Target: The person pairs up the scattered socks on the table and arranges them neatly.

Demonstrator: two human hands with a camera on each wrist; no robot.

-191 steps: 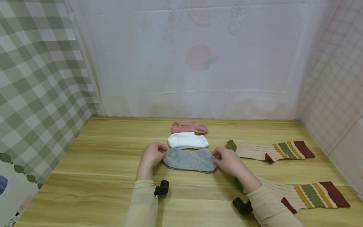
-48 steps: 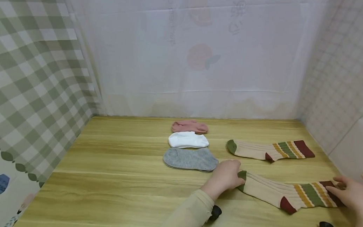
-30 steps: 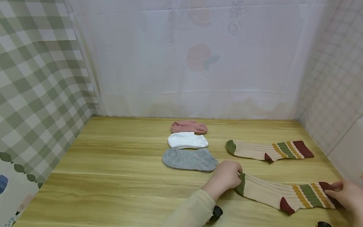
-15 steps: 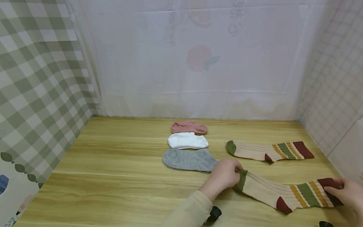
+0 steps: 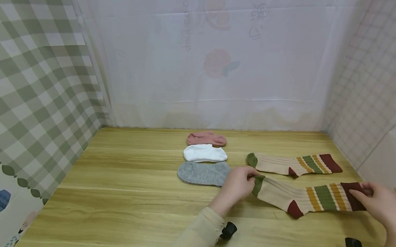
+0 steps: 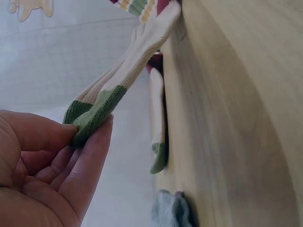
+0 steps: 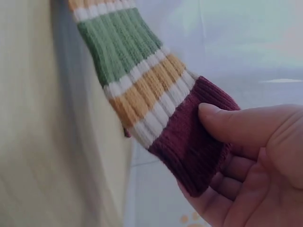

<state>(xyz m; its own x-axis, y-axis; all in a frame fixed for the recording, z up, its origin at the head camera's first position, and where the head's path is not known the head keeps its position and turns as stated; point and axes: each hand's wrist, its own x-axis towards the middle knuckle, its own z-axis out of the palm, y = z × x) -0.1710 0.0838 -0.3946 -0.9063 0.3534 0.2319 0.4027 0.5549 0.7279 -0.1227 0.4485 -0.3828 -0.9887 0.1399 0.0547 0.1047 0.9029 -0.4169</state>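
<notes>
A cream sock (image 5: 279, 194) with a green toe, a maroon heel and cuff, and yellow and green stripes is stretched between my two hands, lifted off the table. My left hand (image 5: 236, 183) pinches its green toe (image 6: 102, 111) between thumb and fingers. At the other end my right hand (image 5: 382, 203) grips the maroon cuff (image 7: 194, 137), thumb on top and fingers underneath. Its matching striped sock (image 5: 274, 164) lies flat behind, toe to the left. The grey sock pair (image 5: 203, 173) lies left of my left hand, its right end partly covered by that hand.
Behind the grey pair lie a white sock pair (image 5: 204, 153) and a pink sock pair (image 5: 206, 138), in a column on the wooden table (image 5: 116, 202). A green checked cloth (image 5: 41, 51) hangs on the left, and pale sheets (image 5: 153, 67) close off the back and right.
Both hands have gone from the grey socks to the nearer striped sock, taken it by toe and cuff, and raised it. It has shifted slightly left and toward the far striped sock.
</notes>
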